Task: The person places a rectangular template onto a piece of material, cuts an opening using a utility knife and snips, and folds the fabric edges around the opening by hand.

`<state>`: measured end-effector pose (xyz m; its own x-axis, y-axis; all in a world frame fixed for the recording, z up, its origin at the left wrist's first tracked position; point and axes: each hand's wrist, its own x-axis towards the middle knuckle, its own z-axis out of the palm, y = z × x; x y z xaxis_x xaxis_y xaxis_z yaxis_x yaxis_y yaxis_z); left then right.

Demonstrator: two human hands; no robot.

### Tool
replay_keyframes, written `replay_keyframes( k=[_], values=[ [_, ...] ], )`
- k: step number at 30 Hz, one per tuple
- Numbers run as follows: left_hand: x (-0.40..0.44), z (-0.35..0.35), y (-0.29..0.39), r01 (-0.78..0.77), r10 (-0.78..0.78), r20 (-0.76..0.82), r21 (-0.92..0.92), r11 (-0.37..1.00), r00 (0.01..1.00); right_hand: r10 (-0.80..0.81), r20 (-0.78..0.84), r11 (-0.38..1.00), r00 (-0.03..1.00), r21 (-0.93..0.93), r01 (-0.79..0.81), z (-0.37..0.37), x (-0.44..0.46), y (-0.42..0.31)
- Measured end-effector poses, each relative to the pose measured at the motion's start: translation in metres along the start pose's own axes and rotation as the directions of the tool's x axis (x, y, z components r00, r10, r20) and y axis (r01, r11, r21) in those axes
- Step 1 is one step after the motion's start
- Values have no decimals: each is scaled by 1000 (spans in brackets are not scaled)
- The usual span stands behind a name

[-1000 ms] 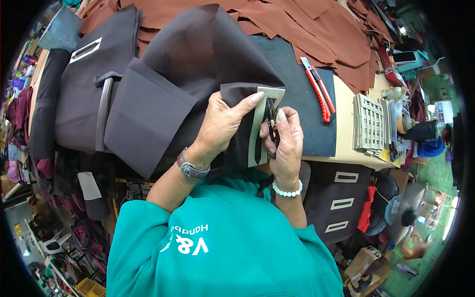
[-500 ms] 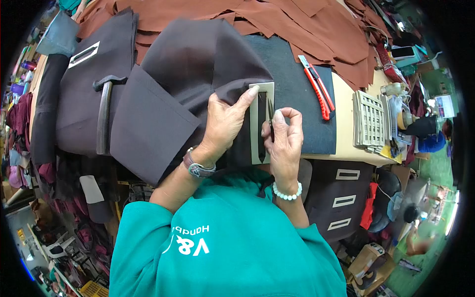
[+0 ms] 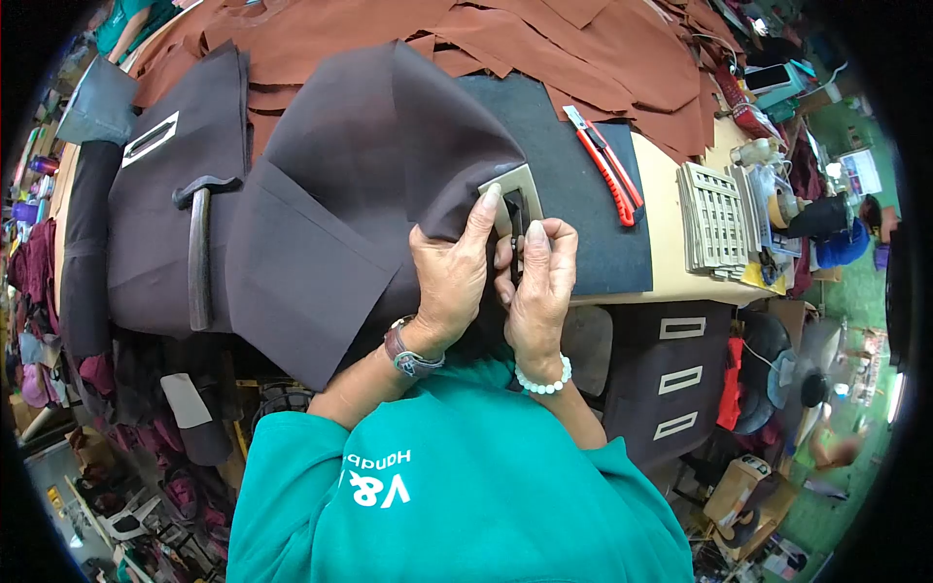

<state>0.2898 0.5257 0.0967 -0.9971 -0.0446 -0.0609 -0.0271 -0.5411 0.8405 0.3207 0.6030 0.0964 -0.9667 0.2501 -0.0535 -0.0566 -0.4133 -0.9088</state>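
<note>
My left hand pinches the dark fabric and the pale rectangular frame piece on its edge, thumb on top. Close beside it on the right, my right hand is closed around a small dark tool, held at the slot inside the frame. The tool is mostly hidden by the fingers; it looks like small scissors or snips. The fabric bulges up and folds over to the left of my hands. The frame is tilted.
A hammer lies on dark fabric at left. The red cutter rests on a dark mat. Stacked pale frames stand at right. Brown pieces cover the back. Another person's arm shows at top left.
The frame and fabric edge have shifted left and tilted, and the visible frame part is shorter. Both hands moved slightly left with them. My right hand still holds the dark tool at the slot.
</note>
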Motion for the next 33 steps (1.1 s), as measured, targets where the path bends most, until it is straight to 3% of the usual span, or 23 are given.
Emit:
replay_keyframes(
  k=[16,19,22,24,26,27,30,33],
  values=[
    [3,8,3,-100,98,44,54,994,994,-1,-15,1000,1000,31,1,-7,6,-3],
    [9,6,-1,-71,69,45,39,997,997,73,19,994,997,84,-74,-11,8,-7],
    [17,3,-2,11,-12,68,18,1000,998,51,15,989,999,-142,-48,-23,4,-24],
    [20,1,-1,59,-61,86,27,998,994,-216,-14,822,976,-542,174,-42,8,-26],
    [22,-1,0,91,-96,106,51,995,990,-460,62,381,886,-888,259,-68,22,-20],
    [23,-1,0,75,-80,121,44,996,989,-515,154,182,843,-942,283,-77,28,-20],
    [22,-2,-1,28,-31,143,19,999,989,-419,393,-254,818,-916,310,-89,33,-21],
    [21,-3,0,27,-27,138,-1,1000,990,-429,486,-87,762,-861,500,-71,37,-35]
  ],
)
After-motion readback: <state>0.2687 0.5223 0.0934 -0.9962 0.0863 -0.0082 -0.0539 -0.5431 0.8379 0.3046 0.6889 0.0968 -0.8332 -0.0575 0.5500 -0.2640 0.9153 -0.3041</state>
